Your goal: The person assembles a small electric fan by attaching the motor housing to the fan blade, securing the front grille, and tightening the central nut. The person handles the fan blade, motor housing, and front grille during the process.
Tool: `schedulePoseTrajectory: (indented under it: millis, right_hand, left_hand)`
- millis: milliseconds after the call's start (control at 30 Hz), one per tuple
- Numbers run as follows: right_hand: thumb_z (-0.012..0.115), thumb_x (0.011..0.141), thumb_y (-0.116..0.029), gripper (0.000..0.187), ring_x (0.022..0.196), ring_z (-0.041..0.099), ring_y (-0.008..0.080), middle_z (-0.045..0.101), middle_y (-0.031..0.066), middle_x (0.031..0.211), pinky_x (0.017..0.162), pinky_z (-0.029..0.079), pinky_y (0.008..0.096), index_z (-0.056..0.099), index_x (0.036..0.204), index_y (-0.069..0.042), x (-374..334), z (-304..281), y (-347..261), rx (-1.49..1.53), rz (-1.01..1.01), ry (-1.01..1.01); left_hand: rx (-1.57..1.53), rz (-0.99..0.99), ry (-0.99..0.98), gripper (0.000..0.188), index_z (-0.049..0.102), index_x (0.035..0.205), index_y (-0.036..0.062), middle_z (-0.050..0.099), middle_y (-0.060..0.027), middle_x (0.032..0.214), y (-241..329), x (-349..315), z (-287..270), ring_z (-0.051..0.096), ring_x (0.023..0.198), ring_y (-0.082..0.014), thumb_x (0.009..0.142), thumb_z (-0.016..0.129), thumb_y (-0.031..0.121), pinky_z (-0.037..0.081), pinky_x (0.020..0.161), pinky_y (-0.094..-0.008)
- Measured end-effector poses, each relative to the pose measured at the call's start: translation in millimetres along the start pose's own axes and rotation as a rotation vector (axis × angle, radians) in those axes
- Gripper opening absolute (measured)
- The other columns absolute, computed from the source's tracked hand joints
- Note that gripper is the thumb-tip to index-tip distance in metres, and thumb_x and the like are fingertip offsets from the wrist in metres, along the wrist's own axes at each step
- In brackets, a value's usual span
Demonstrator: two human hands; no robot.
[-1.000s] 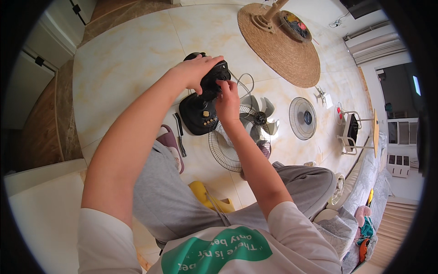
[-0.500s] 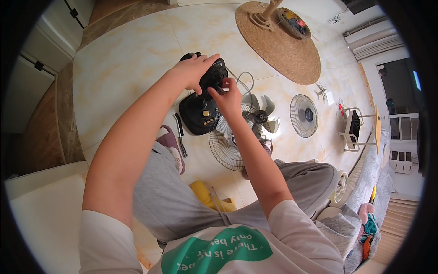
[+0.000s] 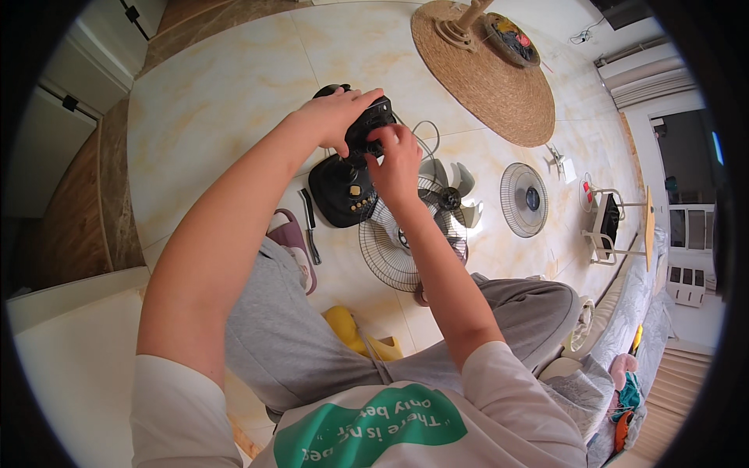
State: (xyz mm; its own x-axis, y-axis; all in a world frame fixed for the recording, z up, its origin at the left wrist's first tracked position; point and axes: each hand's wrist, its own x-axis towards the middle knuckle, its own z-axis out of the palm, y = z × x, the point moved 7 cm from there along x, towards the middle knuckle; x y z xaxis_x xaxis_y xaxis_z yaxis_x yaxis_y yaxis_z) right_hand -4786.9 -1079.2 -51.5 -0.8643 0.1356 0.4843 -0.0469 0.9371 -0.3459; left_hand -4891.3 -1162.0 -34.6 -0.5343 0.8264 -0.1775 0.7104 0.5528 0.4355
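Note:
A black electric fan's motor head (image 3: 373, 118) stands on its base (image 3: 334, 193), which has a row of gold buttons. My left hand (image 3: 331, 117) is laid over the top of the motor head and grips it, thumb on the near side. At the front of the head is my right hand (image 3: 396, 160), its fingers curled in by the shaft and the thumb a little apart; what they hold is hidden. A wire rear grille (image 3: 386, 265) lies on the floor under my right forearm. Grey fan blades (image 3: 460, 179) lie against its far right side.
A round front grille (image 3: 513, 201) lies farther right. Left of the slipper (image 3: 290, 240) is a slim black tool (image 3: 310, 222). A woven mat (image 3: 491, 93) with a post is at the far side. On the right stand a metal-framed chair (image 3: 607, 226) and a sofa (image 3: 624, 296).
My right hand has turned and shifted slightly right at the front of the motor head, with its fingers more curled. My left hand keeps its hold on the head.

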Motion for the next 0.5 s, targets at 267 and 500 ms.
schedulePoseTrajectory:
  millis: [267,500]
  right_hand:
    - [0.076,0.078,-0.021,0.043,0.108,0.055,0.0339,0.055,0.0147,0.118,0.089,0.041,0.044,0.054,0.109,-0.002,-18.1,30.7,34.7,0.429,0.715,-0.279]
    - [0.07,0.088,-0.03,0.045,0.09,0.063,0.0311,0.056,0.0177,0.115,0.074,0.051,0.0391,0.051,0.115,0.001,-7.5,-7.8,-5.3,0.081,0.032,0.151]
  left_hand:
    - [0.022,0.013,0.015,0.118,0.019,0.15,0.019,0.045,-0.0116,0.14,-0.4,0.4,2.1,0.044,0.129,-0.0301,0.055,0.087,0.003,0.046,0.102,-0.0408]
    - [0.0,-0.009,-0.015,0.117,0.019,0.15,0.0189,0.043,-0.0107,0.143,0.6,0.2,1.8,0.043,0.131,-0.0296,0.055,0.086,0.002,0.046,0.102,-0.0404]
